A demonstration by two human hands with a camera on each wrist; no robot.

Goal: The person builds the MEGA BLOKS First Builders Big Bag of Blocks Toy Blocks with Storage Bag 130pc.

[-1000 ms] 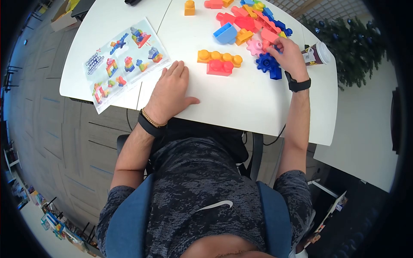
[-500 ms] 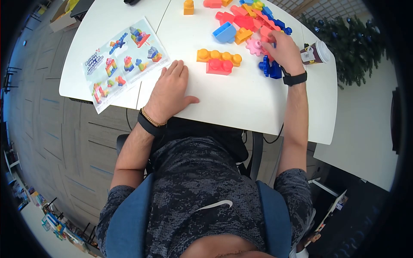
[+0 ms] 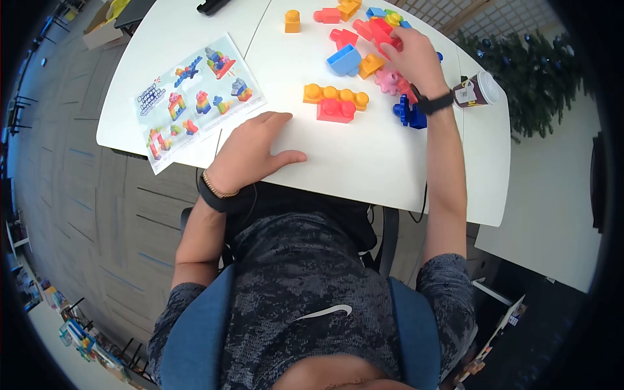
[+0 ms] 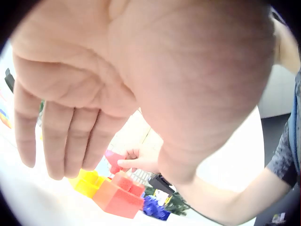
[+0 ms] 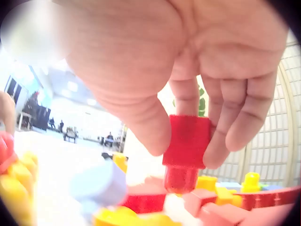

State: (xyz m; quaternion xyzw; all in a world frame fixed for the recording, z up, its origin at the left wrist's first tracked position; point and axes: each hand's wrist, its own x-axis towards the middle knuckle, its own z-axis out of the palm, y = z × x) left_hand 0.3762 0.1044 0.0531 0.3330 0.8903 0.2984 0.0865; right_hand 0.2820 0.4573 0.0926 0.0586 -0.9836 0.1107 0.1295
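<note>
Between thumb and fingertips, my right hand point(image 3: 419, 65) point(image 5: 188, 70) pinches a red block point(image 5: 188, 141) with its stud pointing down, above the loose pile. My left hand point(image 3: 250, 149) point(image 4: 141, 70) is near the front edge of the table, fingers extended and thumb apart, holding nothing. To its right stand a yellow four-stud brick point(image 3: 312, 95) and, against its near side, a red brick point(image 3: 335, 114) point(image 4: 117, 200). A light blue block point(image 3: 344, 61) point(image 5: 101, 181) and an orange block point(image 3: 370, 66) lie left of my right hand.
A pink gear point(image 3: 387, 80) and dark blue pieces point(image 3: 416, 118) lie near my right wrist. A lidded cup point(image 3: 473, 91) stands at the right edge. The printed picture sheet point(image 3: 195, 97) lies left; a yellow single block point(image 3: 292, 23) stands farther back.
My right hand has moved away from me and leftward over the pile and now holds a red block. My left hand has turned slightly, its fingers pointing more to the right. The head view has shifted slightly.
</note>
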